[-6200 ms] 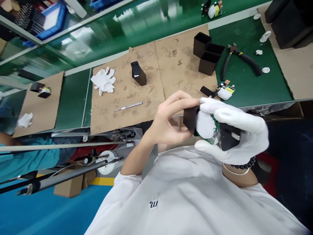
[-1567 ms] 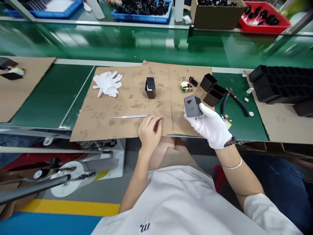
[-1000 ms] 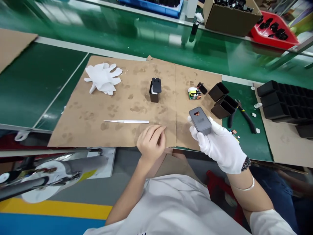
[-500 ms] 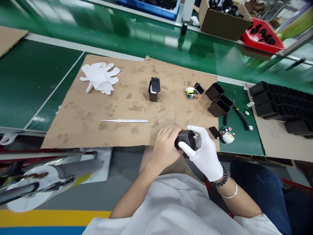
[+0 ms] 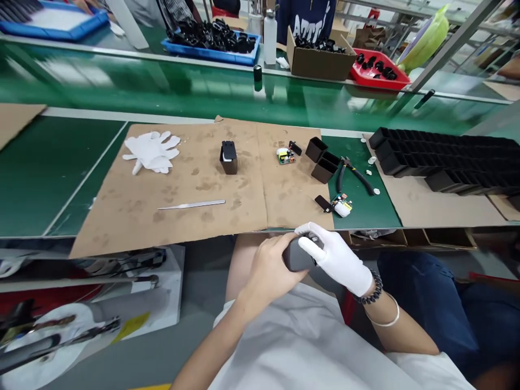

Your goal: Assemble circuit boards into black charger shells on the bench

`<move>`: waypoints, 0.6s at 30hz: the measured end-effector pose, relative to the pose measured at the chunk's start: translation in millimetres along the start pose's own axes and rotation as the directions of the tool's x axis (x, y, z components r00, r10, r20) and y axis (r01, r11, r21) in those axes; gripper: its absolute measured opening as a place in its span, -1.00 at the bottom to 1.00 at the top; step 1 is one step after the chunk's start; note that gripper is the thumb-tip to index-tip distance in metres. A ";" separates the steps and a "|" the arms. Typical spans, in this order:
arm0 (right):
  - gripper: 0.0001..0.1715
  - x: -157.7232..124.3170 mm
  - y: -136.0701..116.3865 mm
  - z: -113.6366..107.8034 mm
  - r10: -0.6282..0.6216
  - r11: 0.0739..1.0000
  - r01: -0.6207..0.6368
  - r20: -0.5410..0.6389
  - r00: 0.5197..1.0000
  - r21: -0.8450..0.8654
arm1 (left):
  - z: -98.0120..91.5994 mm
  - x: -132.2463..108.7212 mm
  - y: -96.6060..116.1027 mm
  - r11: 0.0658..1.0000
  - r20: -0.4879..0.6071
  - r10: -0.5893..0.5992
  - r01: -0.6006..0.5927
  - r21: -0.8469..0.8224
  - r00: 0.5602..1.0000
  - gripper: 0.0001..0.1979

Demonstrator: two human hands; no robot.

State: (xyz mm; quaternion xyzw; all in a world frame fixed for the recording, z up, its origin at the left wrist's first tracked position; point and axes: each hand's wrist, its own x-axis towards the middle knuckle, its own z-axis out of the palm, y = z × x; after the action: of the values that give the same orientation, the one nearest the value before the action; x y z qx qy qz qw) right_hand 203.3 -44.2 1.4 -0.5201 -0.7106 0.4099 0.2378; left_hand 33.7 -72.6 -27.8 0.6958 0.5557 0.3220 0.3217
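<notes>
Head view: black charger body [image 5: 293,260] held just below the near edge of the cardboard mat [image 5: 195,216], over the lap. Left hand [image 5: 270,268] bare, right hand [image 5: 339,259] gloved, both clamped on it, one at each end. Long axis apparently runs hand to hand; partly hidden.

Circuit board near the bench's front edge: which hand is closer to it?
Right. The gloved right hand is just below the circuit board in the picture; the bare left hand is farther left, across the black housing both grip.
</notes>
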 end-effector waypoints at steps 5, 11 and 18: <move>-0.45 -1.2 9.6 -0.2 0.067 0.951 -0.080 0.053 0.996 0.299 | 2.2 -5.2 5.0 0.976 0.148 -0.060 0.089 -0.197 0.987 -0.53; -0.34 52.3 41.8 -81.4 0.223 0.974 -0.225 -0.370 0.902 0.038 | 22.6 -8.6 -16.9 0.189 0.565 -0.207 0.599 -0.778 0.799 -0.36; 0.12 123.6 83.5 -154.0 0.305 0.623 -0.435 -0.309 0.901 -0.651 | 23.4 -15.4 -13.7 0.114 0.329 -0.279 0.372 -0.921 0.902 -0.37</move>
State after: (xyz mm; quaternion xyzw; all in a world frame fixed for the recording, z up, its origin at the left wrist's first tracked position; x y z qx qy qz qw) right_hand 323.7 133.1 5.9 -0.7385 -0.6665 0.1011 -0.0100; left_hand 42.1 -87.4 -53.9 0.2070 0.3516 0.4936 0.7681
